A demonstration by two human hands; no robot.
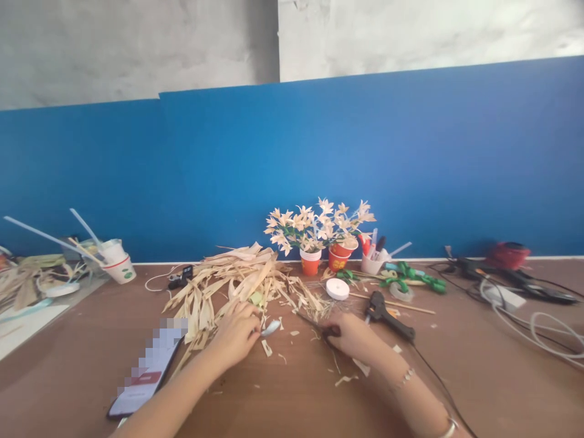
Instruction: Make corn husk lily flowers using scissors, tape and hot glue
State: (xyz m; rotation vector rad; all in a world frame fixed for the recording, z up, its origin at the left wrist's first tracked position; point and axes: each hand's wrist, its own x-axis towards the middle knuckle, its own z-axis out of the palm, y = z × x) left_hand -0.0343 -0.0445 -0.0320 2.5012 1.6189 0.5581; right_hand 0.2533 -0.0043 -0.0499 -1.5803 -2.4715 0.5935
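Note:
My left hand (pixel 237 333) is curled at the front edge of a pile of dry corn husks (pixel 232 274). A small pale, petal-shaped piece (pixel 272 328) sticks out from its thumb and fingertips, its near end hidden by them. My right hand (pixel 350 334) is closed round the dark handles of a pair of scissors (pixel 314 322), whose blades point left toward the husks. Small husk scraps (pixel 267 348) lie on the brown table between both hands. A pale green piece (pixel 256 298) rests just beyond my left fingers.
Husk flowers (pixel 319 222) stand in red paper cups (pixel 310 263) by the blue partition. A glue gun (pixel 387 316), white roll (pixel 337 289) and green tape (pixel 396 285) lie right; cables (pixel 542 331) farther over. A phone (pixel 148 371) lies left, a straw cup (pixel 119 269) behind.

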